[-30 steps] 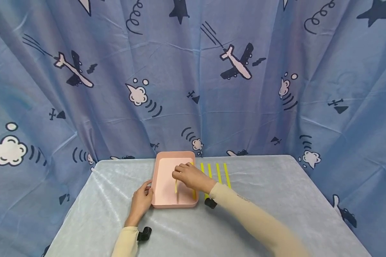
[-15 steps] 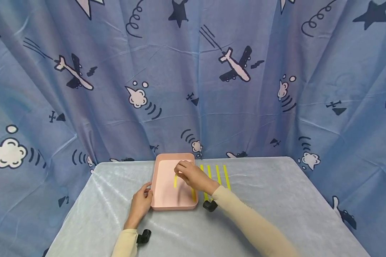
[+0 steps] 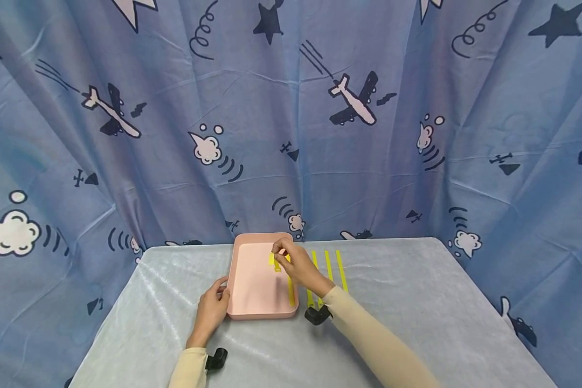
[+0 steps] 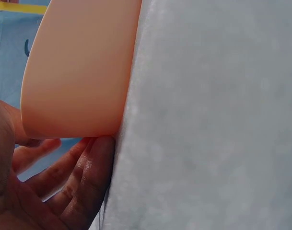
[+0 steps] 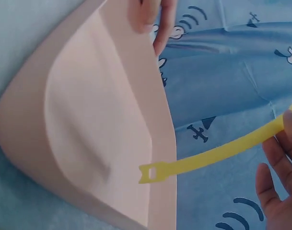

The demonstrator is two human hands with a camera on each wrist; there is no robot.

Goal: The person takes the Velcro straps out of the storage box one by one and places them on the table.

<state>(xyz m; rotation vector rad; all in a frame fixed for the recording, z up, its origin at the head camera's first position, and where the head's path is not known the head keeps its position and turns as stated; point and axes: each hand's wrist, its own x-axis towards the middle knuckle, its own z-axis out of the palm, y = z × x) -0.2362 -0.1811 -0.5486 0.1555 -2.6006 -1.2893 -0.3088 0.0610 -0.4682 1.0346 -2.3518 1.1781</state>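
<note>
A pink tray (image 3: 259, 280) lies on the table. My left hand (image 3: 210, 307) is at its left side, and in the left wrist view the fingertips touch the tray's outer wall (image 4: 78, 76). Above the tray, my right hand (image 3: 298, 267) pinches a yellow cable strap (image 5: 217, 154) between thumb and fingers. The strap's slotted end hangs free over the tray in the right wrist view. A second yellow strap (image 3: 291, 293) lies inside the tray along its right wall, partly hidden by the right hand.
To the right of the tray, several more yellow straps (image 3: 341, 272) lie side by side on the grey cloth-covered table (image 3: 417, 312). My right forearm crosses over their near ends. A blue patterned curtain (image 3: 252, 108) hangs behind the table's far edge.
My right hand has moved right and slightly back over the tray, with the strap still pinched. The strap now looks bent in the head view. My left hand keeps its place.
</note>
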